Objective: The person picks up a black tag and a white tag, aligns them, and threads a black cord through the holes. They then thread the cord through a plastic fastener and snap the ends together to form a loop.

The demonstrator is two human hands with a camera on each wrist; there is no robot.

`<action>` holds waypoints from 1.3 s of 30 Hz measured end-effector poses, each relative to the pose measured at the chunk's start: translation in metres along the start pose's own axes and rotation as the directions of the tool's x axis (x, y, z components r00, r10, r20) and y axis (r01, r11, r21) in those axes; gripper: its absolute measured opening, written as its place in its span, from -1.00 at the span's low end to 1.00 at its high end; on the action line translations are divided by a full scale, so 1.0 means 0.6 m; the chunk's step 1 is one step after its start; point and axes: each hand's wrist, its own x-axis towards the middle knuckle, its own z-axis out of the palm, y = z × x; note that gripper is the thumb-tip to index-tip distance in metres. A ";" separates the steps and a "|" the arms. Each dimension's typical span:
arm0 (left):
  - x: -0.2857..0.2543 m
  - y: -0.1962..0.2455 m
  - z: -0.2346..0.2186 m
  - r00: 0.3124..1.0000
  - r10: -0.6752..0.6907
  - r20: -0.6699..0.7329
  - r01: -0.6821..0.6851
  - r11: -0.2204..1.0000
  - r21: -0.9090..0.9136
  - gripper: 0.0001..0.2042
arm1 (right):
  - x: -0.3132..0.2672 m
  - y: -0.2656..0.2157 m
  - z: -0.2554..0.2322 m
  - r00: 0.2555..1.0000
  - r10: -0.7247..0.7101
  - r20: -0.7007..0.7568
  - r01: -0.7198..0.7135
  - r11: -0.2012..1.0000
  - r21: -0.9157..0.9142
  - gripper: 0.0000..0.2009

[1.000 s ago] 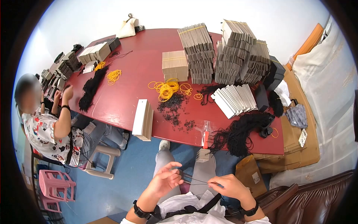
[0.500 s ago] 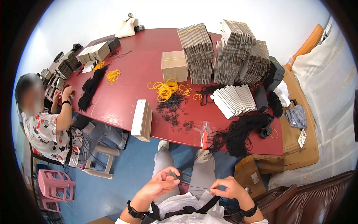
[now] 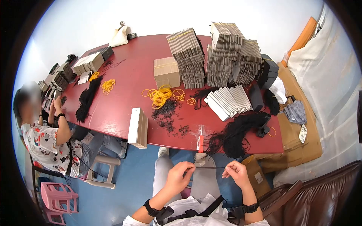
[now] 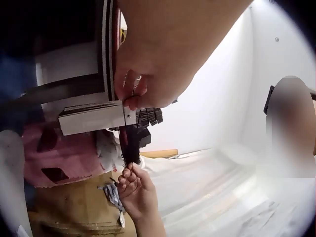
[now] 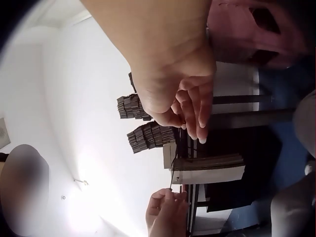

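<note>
At six o'clock in the head view, the left hand (image 3: 180, 177) holds its thumb and forefinger together on one end of a thin black cord (image 3: 209, 168); toward five o'clock, the right hand (image 3: 238, 174) pinches the other end. Both hands have come up and forward from the lap over the last second, and the left, its fingers spread a second ago, now grips. The cord runs nearly level between them, above the knee and short of the edge of the red table (image 3: 139, 56). That suggests a length being pulled straight; whether it is knotted or looped is too fine to tell. Toward four o'clock lies the tangle of black cords (image 3: 237, 137), at eight a stack of white-faced boards (image 3: 137, 128), and just left of the centre the loose black clips (image 3: 166, 115), none of them touched by either hand.

From the left wrist, the left hand fills twelve o'clock, fingers bent and tips gathered; the right sits near seven, thumb and forefinger closed at the cord's end. The white-faced boards show toward nine, behind the hands.

From the right wrist, the right hand reaches down from twelve, thumb meeting forefinger on the cord, the other fingers looser and fairly straight. The cord drops to the left hand at six, its fingers curled in a pinch.
</note>
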 end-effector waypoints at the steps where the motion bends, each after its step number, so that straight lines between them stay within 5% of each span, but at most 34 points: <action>1: 0.002 -0.002 0.007 0.999 0.031 -0.044 -0.026 0.994 0.109 -0.91 | 0.004 0.003 -0.004 0.999 0.011 -0.031 -0.011 1.000 -0.012 -0.92; 8: 0.007 -0.010 0.033 0.950 0.271 -0.153 -0.179 0.878 0.444 -0.85 | 0.028 0.058 -0.014 0.991 0.096 -0.095 -0.097 0.995 -0.010 -0.91; 12: 0.005 -0.012 0.041 0.926 0.294 -0.239 -0.136 0.846 0.515 -0.83 | 0.038 0.127 -0.011 0.986 0.117 -0.120 -0.123 0.991 -0.051 -0.91; 21: 0.007 -0.013 0.035 0.900 0.408 -0.154 -0.258 0.783 0.566 -0.77 | 0.022 0.179 0.044 0.923 0.330 0.197 -0.330 0.943 -0.038 -0.87; 26: 0.010 -0.003 0.049 0.942 0.177 -0.285 -0.051 0.915 0.399 -0.80 | 0.022 0.188 0.056 0.906 0.329 0.265 -0.330 0.943 -0.041 -0.86; 36: -0.014 -0.020 0.042 0.977 0.200 -0.077 -0.137 0.859 0.493 -0.89 | 0.013 0.173 0.057 0.892 0.337 0.300 -0.335 0.940 -0.059 -0.89; 39: -0.010 -0.016 0.047 0.988 0.061 -0.144 -0.002 0.925 0.380 -0.89 | 0.009 0.174 0.059 0.889 0.335 0.313 -0.331 0.941 -0.068 -0.89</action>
